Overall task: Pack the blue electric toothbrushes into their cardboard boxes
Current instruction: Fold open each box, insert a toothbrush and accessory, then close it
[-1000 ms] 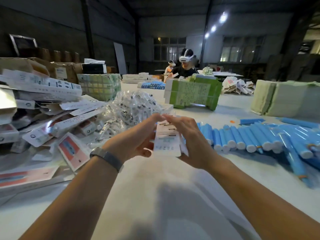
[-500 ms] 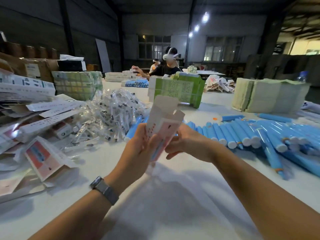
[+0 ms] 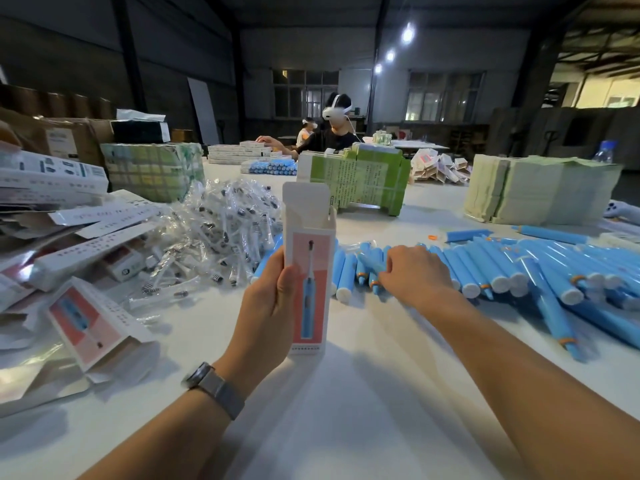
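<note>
My left hand (image 3: pixel 268 308) grips an upright cardboard toothbrush box (image 3: pixel 309 268), white with a pink panel and a printed blue brush. Its top flap stands open. My right hand (image 3: pixel 414 273) reaches into the row of blue electric toothbrush handles (image 3: pixel 491 268) lying on the white table (image 3: pixel 346 403). Its fingers curl round one blue toothbrush (image 3: pixel 370 265) at the row's left end. More blue handles spread to the right edge.
A heap of bagged brush heads (image 3: pixel 221 237) lies left of the box. Flat and folded cartons (image 3: pixel 86 317) pile at far left. Green leaflet bundles (image 3: pixel 367 178) and pale stacks (image 3: pixel 533 188) stand behind. A person in a headset (image 3: pixel 337 129) works across the table.
The box went from being held by both hands to upright in my left hand alone, its flap open. My right hand let go and moved right onto the blue toothbrushes.
</note>
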